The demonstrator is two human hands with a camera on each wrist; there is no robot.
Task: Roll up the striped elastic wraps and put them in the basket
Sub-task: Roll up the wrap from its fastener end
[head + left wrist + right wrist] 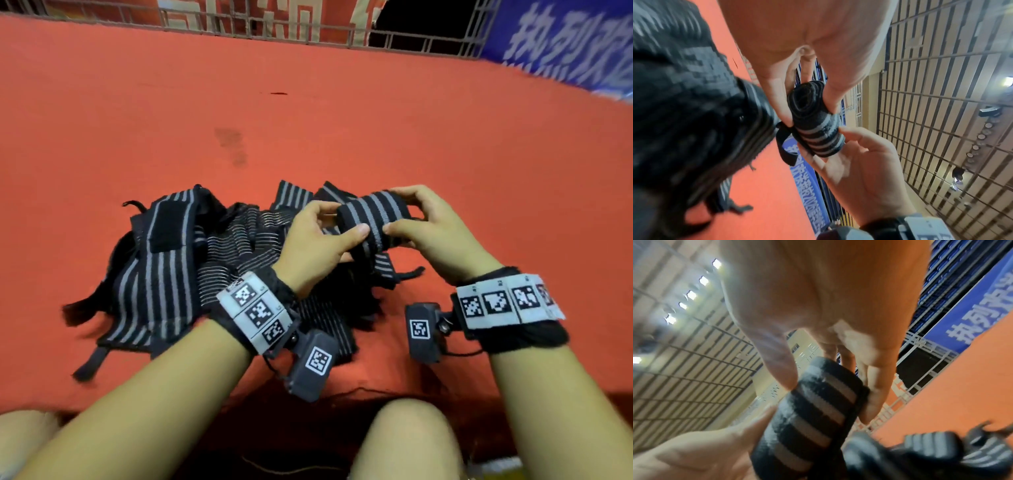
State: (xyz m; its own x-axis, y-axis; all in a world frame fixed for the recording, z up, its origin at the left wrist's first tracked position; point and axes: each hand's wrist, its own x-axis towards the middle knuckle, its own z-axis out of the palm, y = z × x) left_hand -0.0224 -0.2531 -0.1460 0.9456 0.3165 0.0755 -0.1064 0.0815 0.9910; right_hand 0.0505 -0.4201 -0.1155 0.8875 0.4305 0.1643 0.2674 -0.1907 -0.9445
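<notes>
Striped elastic wrap [371, 219], partly rolled, is sitting clamped between both hands' fingers: left hand [317, 240] pinching one end, right hand [433, 233] gripping the other, above the loose wraps [178, 267] lying on the red floor [308, 120].

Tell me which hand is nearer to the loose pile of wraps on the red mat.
Left. The left hand hovers right over the pile's right edge, holding the rolled wrap; the right hand holds the roll's other end, out past the pile.
</notes>
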